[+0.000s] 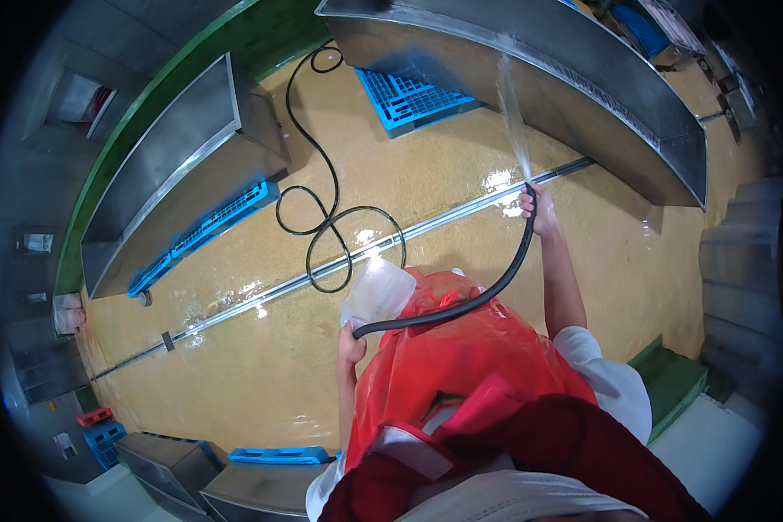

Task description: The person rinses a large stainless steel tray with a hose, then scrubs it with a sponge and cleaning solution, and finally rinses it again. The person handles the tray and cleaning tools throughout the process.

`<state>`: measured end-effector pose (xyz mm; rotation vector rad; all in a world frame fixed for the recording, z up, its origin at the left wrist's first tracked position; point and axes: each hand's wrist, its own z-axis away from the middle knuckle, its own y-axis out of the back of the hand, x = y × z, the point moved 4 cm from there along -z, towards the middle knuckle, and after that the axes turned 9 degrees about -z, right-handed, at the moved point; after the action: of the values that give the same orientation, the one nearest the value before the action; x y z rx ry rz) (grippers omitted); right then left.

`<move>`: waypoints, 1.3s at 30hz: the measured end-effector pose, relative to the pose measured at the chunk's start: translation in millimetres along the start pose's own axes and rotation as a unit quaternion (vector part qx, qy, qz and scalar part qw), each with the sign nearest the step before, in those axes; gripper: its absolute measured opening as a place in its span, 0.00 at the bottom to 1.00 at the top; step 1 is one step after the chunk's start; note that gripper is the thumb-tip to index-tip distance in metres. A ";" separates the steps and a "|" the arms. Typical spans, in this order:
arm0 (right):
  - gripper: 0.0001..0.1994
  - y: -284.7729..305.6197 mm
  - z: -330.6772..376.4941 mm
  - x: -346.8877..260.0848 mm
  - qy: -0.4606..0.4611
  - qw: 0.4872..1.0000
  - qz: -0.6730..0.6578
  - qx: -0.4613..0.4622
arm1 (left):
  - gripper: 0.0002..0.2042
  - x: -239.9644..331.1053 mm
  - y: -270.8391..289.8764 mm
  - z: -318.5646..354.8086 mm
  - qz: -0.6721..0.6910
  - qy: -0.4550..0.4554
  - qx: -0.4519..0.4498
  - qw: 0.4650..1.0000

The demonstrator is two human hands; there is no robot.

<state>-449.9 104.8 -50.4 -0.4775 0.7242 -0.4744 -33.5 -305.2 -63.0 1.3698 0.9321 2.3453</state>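
Observation:
My right hand [539,210] is closed round the end of a black hose [496,289], held out ahead to the right. A water jet [513,117] shoots from it onto the side and rim of a long stainless-steel tank [548,63]. The hose bends across the front of my red apron [470,348] to my left hand [351,345], which is closed where the hose and a translucent plastic container [379,292] meet. The left fingers are partly hidden. Farther off, the hose lies in loops on the floor.
A second steel tank [178,174] stands at the left beside a blue pallet [204,237]. Another blue pallet [413,97] lies partly under the far tank. A metal drain channel [270,294] crosses the wet tan floor [261,374]. Steel units [170,470] stand at the lower left.

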 end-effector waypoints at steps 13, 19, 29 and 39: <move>0.13 -28.0 9.6 23.4 -0.071 0.994 0.035 -0.072 | 0.16 -10.2 -1.2 4.6 0.025 0.044 0.001 0.999; 0.12 28.2 23.0 9.1 0.021 0.999 -0.028 0.035 | 0.15 -8.2 3.8 -12.5 -0.006 0.018 -0.018 1.000; 0.12 113.5 87.0 -3.6 0.160 0.965 -0.108 0.178 | 0.17 -7.2 2.7 -72.0 -0.003 -0.073 -0.086 0.994; 0.12 144.4 133.2 5.7 0.183 0.945 -0.131 0.238 | 0.15 1.1 4.3 -115.9 -0.108 -0.104 -0.143 0.978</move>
<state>-315.9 248.6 -47.4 -0.0236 0.8723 -0.9777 -132.5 -353.5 -99.5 1.2947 0.6188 2.0351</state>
